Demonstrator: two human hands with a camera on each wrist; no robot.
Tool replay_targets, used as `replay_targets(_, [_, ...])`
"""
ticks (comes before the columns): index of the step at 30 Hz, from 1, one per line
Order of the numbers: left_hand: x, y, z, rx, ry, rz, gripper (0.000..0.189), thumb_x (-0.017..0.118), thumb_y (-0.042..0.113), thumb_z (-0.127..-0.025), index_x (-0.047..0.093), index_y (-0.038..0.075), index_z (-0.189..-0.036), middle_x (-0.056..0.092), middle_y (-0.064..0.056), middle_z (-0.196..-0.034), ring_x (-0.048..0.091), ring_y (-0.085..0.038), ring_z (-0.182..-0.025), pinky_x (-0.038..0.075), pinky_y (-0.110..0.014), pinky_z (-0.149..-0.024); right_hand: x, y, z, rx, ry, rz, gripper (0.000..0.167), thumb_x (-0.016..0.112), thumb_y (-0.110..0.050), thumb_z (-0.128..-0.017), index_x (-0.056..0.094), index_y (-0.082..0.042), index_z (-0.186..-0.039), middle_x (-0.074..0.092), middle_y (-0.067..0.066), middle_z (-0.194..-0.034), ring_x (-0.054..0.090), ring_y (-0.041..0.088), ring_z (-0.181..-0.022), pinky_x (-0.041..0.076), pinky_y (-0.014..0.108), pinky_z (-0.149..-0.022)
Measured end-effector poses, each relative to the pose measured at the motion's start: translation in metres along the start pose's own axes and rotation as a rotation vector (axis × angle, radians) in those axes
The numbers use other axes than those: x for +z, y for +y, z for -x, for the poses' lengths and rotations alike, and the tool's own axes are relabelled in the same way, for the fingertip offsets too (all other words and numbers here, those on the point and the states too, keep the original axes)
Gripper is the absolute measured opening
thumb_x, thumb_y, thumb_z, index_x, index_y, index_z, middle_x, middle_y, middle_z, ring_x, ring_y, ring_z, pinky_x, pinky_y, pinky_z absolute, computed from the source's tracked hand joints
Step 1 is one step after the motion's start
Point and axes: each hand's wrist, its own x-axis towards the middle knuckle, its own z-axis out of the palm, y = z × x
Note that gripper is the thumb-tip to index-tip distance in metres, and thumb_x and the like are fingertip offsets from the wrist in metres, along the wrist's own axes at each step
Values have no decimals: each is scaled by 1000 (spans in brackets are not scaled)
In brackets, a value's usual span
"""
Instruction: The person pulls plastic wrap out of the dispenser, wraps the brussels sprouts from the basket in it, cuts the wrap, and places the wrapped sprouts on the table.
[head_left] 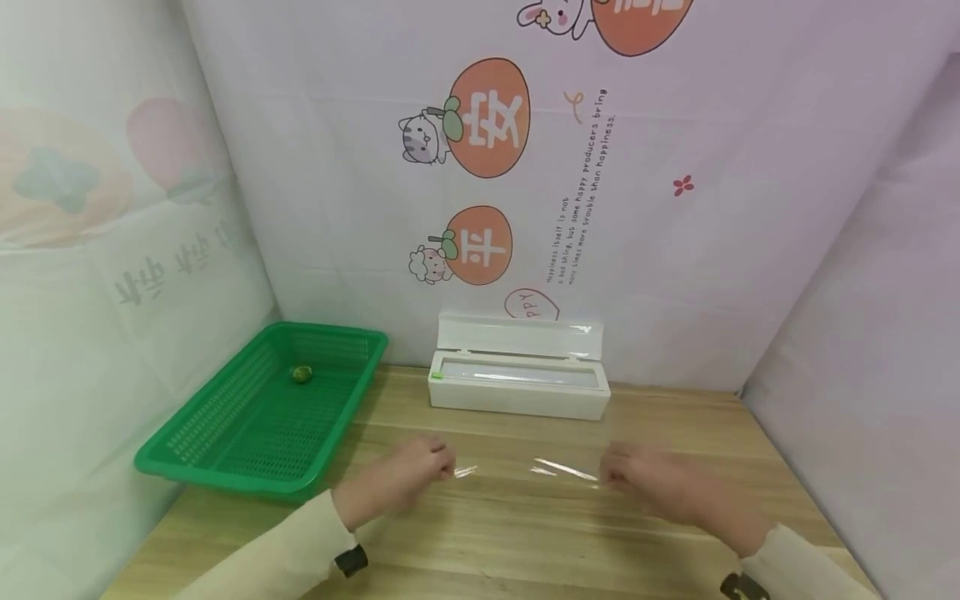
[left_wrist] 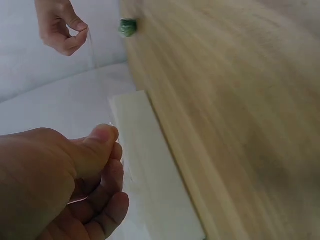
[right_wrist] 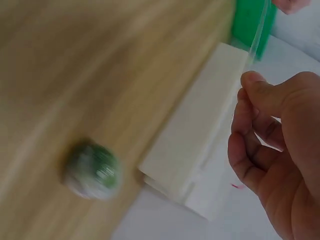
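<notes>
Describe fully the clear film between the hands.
The clear film is a thin, glossy, plastic-looking sheet, so transparent that it shows mostly as bright glints and faint edges. It spreads between the left hand and the right hand, each pinching it, above the wooden table and in front of the open white box. Its full outline, and whether it touches the box, cannot be made out.
</notes>
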Motion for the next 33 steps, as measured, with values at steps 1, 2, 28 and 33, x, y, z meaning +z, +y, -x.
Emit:
replay_targets(1, [7, 0, 1, -17, -29, 21, 4, 73, 9, -98, 70, 10, -96, 67, 2, -91, 59, -6, -82, 54, -14, -73, 9, 0, 3, -8, -7, -2, 24, 78, 3, -88, 64, -16, -85, 60, -8, -84, 50, -2, -77, 50, 15, -62])
replay_targets(2, [14, 0, 2, -38, -54, 41, 4, 73, 9, -98, 71, 12, -96, 67, 2, -92, 59, -4, -83, 54, -14, -73, 16, 1, 5, -6, -21, -3, 26, 78, 2, -88, 62, -17, -83, 58, -8, -83, 47, -3, -77, 47, 15, -62])
replay_targets(28, [54, -12, -3, -303, -127, 133, 12, 83, 14, -88, 71, 12, -85, 69, 4, -77, 54, -2, -65, 51, -20, -61, 73, 2, 6, 308, -77, 44, 33, 80, -16, -91, 59, -26, -69, 49, -16, -68, 35, -4, -62, 33, 15, -51])
replay_targets(33, [46, -10, 2, -312, -137, 125, 17, 84, 19, -88, 70, 11, -84, 67, 4, -75, 51, -3, -63, 47, -21, -58, 66, -3, 11, 419, -120, -19, 34, 80, -26, -92, 54, -29, -69, 44, -19, -64, 35, -4, -58, 31, 18, -47])
